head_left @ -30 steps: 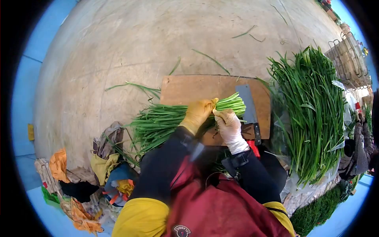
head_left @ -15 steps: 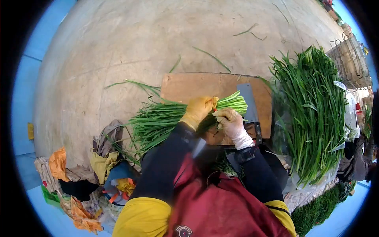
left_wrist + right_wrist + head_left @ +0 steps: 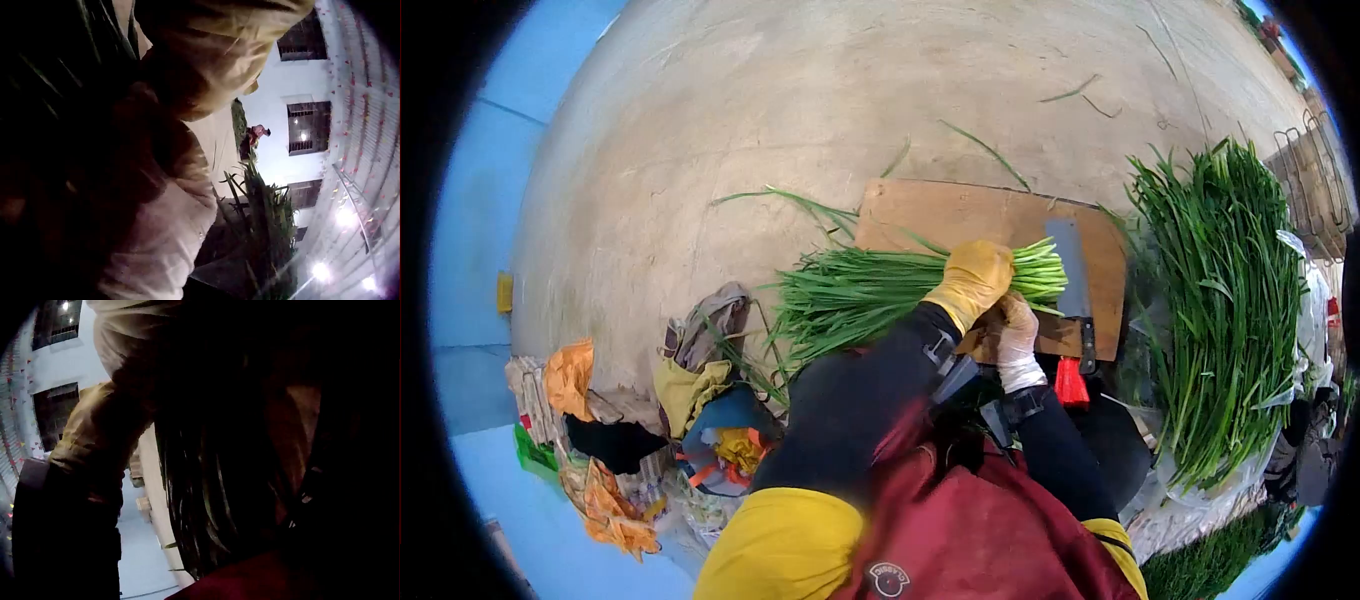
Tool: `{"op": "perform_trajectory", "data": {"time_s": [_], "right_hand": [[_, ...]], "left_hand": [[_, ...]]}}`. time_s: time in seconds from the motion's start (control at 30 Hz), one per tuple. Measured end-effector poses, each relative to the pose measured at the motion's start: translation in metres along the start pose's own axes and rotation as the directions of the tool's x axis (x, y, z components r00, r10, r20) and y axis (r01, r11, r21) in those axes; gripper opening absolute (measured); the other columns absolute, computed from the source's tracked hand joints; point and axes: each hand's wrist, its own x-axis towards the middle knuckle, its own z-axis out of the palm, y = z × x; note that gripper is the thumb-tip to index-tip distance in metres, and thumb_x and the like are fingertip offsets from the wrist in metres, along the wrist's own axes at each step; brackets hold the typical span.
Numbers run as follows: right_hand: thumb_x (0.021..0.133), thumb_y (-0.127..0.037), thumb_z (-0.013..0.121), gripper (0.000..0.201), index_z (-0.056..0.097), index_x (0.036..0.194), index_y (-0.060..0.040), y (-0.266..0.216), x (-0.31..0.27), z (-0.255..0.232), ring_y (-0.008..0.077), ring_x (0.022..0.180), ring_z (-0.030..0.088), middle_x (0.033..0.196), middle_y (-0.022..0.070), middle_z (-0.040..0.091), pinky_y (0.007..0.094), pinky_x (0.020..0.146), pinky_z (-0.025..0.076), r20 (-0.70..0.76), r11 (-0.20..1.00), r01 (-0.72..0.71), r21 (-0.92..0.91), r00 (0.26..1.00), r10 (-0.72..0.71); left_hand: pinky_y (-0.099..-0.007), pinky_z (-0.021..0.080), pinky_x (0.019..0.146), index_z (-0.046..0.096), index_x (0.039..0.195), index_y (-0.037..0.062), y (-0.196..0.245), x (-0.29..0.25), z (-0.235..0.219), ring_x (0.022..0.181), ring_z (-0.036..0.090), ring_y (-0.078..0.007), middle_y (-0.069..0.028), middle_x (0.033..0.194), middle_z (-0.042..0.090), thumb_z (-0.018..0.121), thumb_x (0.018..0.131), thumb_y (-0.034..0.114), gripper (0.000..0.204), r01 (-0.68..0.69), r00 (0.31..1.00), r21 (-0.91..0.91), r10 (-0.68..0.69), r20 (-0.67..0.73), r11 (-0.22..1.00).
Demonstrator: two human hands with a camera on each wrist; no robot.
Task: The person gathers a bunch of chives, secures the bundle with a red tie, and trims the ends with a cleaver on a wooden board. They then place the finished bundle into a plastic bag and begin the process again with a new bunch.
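Observation:
A thick bundle of green chives (image 3: 855,295) lies across the wooden board (image 3: 960,215), leaves to the left and pale cut ends to the right. My left hand (image 3: 975,280), in a yellow glove, grips it from above near the cut ends. Just below, against the underside of the bundle, is my right hand (image 3: 1015,338) in a white glove, its fingertips hidden; I cannot tell what they hold. In the left wrist view the white-gloved right hand (image 3: 165,228) sits close under the yellow glove (image 3: 212,56).
A cleaver (image 3: 1072,275) lies on the board right of the cut ends, beside a red object (image 3: 1071,382). Further right is a large heap of chives (image 3: 1225,310) on plastic. Bags and cloths (image 3: 690,385) lie at left. Loose leaves (image 3: 988,155) are scattered on the floor.
My right hand has moved from the bundle's front, where it pinched something reddish by my left fingers, down beneath it. My left hand has turned further over the bundle. The head view has shifted left.

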Motion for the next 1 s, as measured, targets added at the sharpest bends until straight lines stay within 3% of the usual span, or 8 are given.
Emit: {"op": "perform_trajectory", "data": {"time_s": [0.2, 0.33, 0.47, 0.57, 0.63, 0.7, 0.9, 1.0], "right_hand": [[0.081, 0.008, 0.063, 0.032, 0.065, 0.112, 0.0003, 0.0, -0.005, 0.001, 0.0184, 0.096, 0.064, 0.106, 0.0085, 0.069, 0.029, 0.086, 0.05, 0.021, 0.999, 0.047, -0.025, 0.999, -0.047], [0.082, 0.01, 0.059, 0.032, 0.068, 0.111, -0.0017, -0.008, -0.015, -0.004, 0.0248, 0.106, 0.064, 0.115, 0.0121, 0.068, 0.0313, 0.095, 0.049, 0.043, 0.984, -0.137, 0.115, 0.99, 0.133], [0.083, 0.01, 0.058, 0.031, 0.071, 0.107, -0.005, -0.01, -0.02, -0.019, 0.0198, 0.099, 0.064, 0.108, 0.0099, 0.069, 0.0294, 0.091, 0.05, 0.098, 0.991, 0.133, -0.033, 0.987, -0.129], [0.084, 0.01, 0.058, 0.031, 0.071, 0.107, -0.0067, -0.05, -0.01, -0.042, 0.0161, 0.087, 0.064, 0.1, 0.0075, 0.068, 0.0274, 0.084, 0.052, 0.144, 0.997, 0.076, -0.01, 0.987, -0.074], [0.084, 0.006, 0.059, 0.032, 0.069, 0.111, -0.0088, -0.058, 0.007, -0.051, 0.0192, 0.083, 0.065, 0.096, 0.0084, 0.068, 0.0298, 0.078, 0.053, 0.062, 0.997, 0.008, -0.078, 0.998, -0.003], [0.085, -0.003, 0.063, 0.027, 0.07, 0.111, -0.0107, -0.079, 0.033, -0.05, 0.0288, 0.086, 0.067, 0.097, 0.0106, 0.068, 0.0373, 0.079, 0.053, 0.03, 0.88, 0.255, -0.402, 0.964, -0.266], [0.09, -0.033, 0.06, 0.028, 0.069, 0.111, -0.0159, -0.076, 0.087, -0.039, 0.0363, 0.093, 0.065, 0.099, 0.0163, 0.067, 0.0449, 0.081, 0.051, 0.329, 0.675, 0.097, -0.731, 0.917, 0.225], [0.092, -0.035, 0.056, 0.029, 0.068, 0.105, -0.0125, -0.072, 0.084, -0.039, 0.0361, 0.093, 0.064, 0.098, 0.017, 0.067, 0.0453, 0.079, 0.051, 0.302, 0.656, 0.113, -0.746, 0.936, 0.183]], "left_hand": [[-0.0417, 0.049, 0.062, 0.07, 0.111, 0.0124, -0.007, -0.03, -0.02, 0.072, 0.062, -0.0372, -0.0144, 0.078, 0.067, 0.061, 0.084, 0.015, 0.028, -0.174, 0.973, -0.248, 0.128, -0.191, 0.953], [-0.0428, 0.047, 0.059, 0.068, 0.098, 0.0114, -0.016, -0.039, -0.015, 0.072, 0.063, -0.0337, -0.0121, 0.082, 0.066, 0.056, 0.09, 0.017, 0.016, -0.291, 0.957, -0.255, 0.274, -0.099, 0.922], [-0.0426, 0.048, 0.063, 0.062, 0.082, 0.011, -0.026, -0.037, -0.003, 0.073, 0.062, -0.0339, -0.0104, 0.077, 0.063, 0.051, 0.092, 0.027, 0.022, -0.413, 0.894, -0.034, 0.398, -0.207, 0.91], [-0.0444, 0.048, 0.065, 0.062, 0.082, 0.0099, -0.033, -0.036, 0.0, 0.075, 0.061, -0.0353, -0.0114, 0.078, 0.064, 0.05, 0.09, 0.028, 0.023, -0.51, 0.851, -0.126, 0.478, -0.217, 0.851], [-0.0449, 0.048, 0.066, 0.062, 0.082, 0.0097, -0.029, -0.036, -0.001, 0.076, 0.061, -0.0355, -0.0119, 0.079, 0.064, 0.052, 0.088, 0.027, 0.021, -0.365, 0.93, -0.114, 0.356, -0.092, 0.924], [-0.045, 0.048, 0.067, 0.062, 0.083, 0.0095, -0.029, -0.037, 0.0, 0.077, 0.061, -0.0358, -0.0125, 0.079, 0.064, 0.055, 0.086, 0.025, 0.017, -0.312, 0.95, -0.075, 0.31, -0.042, 0.947], [-0.0444, 0.049, 0.068, 0.064, 0.086, 0.009, -0.03, -0.037, -0.002, 0.077, 0.062, -0.0358, -0.0135, 0.079, 0.064, 0.062, 0.083, 0.02, 0.012, -0.328, 0.942, -0.031, 0.325, -0.082, 0.944], [-0.0448, 0.049, 0.068, 0.066, 0.082, 0.009, -0.026, -0.035, 0.001, 0.077, 0.063, -0.0359, -0.014, 0.076, 0.064, 0.06, 0.084, 0.02, 0.013, -0.225, 0.971, -0.099, 0.214, -0.107, 0.969]]}}
